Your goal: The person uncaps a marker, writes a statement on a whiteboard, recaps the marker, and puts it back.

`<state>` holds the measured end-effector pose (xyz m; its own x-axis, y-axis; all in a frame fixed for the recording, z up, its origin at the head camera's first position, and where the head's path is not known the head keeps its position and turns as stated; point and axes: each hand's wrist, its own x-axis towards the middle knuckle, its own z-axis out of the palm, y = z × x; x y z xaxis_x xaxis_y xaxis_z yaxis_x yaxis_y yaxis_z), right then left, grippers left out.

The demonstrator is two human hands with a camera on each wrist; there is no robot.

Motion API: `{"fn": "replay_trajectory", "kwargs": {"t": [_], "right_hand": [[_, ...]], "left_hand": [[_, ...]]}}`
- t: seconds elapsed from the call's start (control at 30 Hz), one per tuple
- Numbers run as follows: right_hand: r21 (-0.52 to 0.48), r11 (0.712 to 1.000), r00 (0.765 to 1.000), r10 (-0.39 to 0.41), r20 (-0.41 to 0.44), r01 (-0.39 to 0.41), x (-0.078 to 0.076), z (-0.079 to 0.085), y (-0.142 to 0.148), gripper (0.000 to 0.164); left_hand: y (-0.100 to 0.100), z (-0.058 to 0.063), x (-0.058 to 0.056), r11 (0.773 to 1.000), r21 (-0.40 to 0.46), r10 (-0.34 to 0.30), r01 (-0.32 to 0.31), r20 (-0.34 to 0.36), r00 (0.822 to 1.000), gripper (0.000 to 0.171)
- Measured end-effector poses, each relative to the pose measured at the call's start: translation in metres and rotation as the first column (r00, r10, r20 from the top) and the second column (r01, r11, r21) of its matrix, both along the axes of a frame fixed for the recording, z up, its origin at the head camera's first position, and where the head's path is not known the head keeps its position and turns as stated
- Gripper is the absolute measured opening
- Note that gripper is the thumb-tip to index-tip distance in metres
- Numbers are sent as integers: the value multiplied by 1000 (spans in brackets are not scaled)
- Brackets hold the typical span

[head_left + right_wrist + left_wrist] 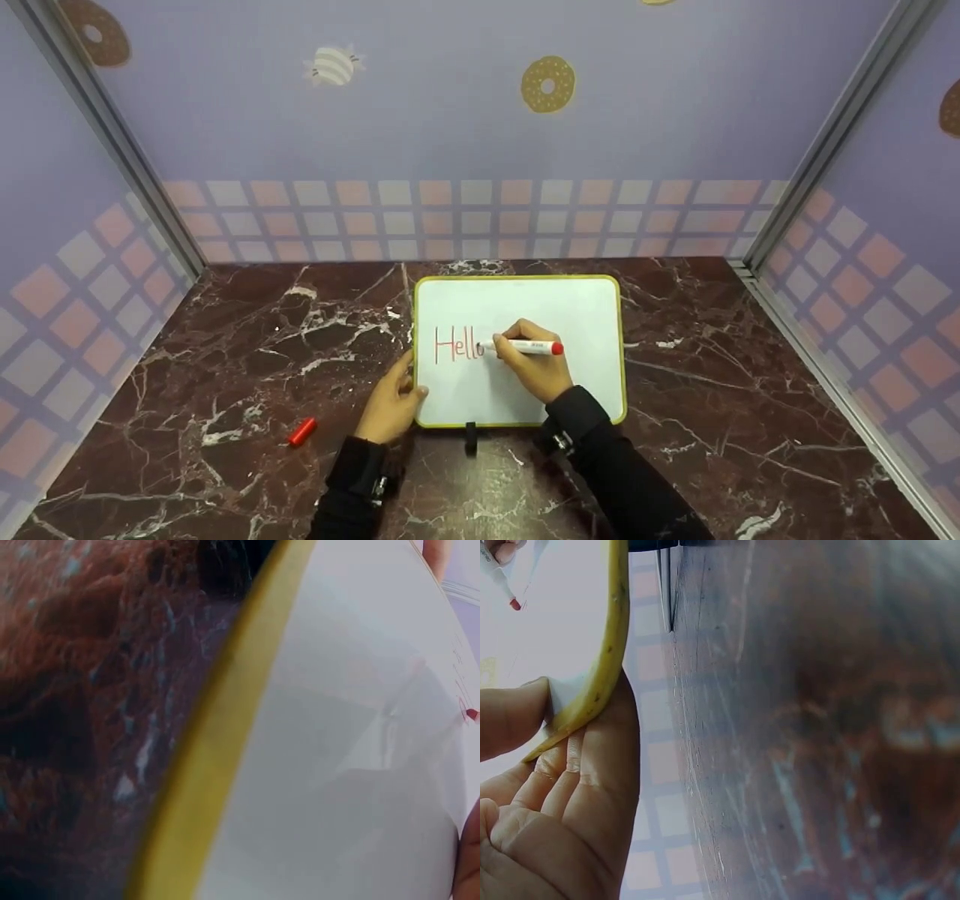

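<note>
Black sleeves (637,487) lie nearest, coming up from below the whiteboard (517,307), one toward each of its lower corners. White-faced with a yellow rim, the whiteboard is over the dark marbled table (720,375); how steeply it tilts, I cannot tell. At its lower left side, the left hand (392,405) has its grip pinched on the rim, thumb on the front face and fingers behind. Over the middle of the whiteboard, the right hand (540,369) has its grip curled around a white marker (534,347), whose red end points to the whiteboard's right side and whose tip is at the "o" of the red word Hello (459,349) on the whiteboard's left half. A red cap (302,432) lies on the table, well apart from the whiteboard, left of its lower left corner. A short black piece (471,437) shows just below the whiteboard's lower edge. Beyond its upper edge rises a lilac wall (450,127) with doughnut pictures above pink and white squares.
</note>
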<state>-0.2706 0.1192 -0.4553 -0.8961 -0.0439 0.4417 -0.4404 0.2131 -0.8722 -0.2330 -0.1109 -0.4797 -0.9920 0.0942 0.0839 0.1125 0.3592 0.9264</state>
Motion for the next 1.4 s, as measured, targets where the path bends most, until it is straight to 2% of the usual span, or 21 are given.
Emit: {"fn": "replay_trajectory", "kwargs": {"t": [0.3, 0.47, 0.6, 0.87, 1.23, 1.4], "right_hand": [[-21, 998, 996, -62, -65, 61, -2, 4, 20, 17], [-20, 995, 993, -98, -69, 97, -3, 5, 29, 16], [-4, 997, 995, -82, -57, 82, -3, 5, 28, 14], [-1, 998, 994, -61, -86, 61, -6, 3, 20, 10], [30, 999, 993, -17, -113, 21, -3, 3, 24, 14], [45, 999, 995, -16, -99, 20, 1, 0, 26, 16]], "left_hand": [[-1, 0, -1, 1000, -23, 4, -4, -2, 1000, 64], [-2, -1, -1, 1000, -18, 1, -1, -8, 1000, 63], [-2, -1, -1, 1000, -3, 0, 0, -6, 1000, 64], [-1, 0, 0, 1000, -25, 6, -6, -2, 1000, 63], [1, -1, -1, 1000, -1, 1, -1, 7, 1000, 64], [0, -1, 0, 1000, 12, 1, -1, 0, 1000, 64]]}}
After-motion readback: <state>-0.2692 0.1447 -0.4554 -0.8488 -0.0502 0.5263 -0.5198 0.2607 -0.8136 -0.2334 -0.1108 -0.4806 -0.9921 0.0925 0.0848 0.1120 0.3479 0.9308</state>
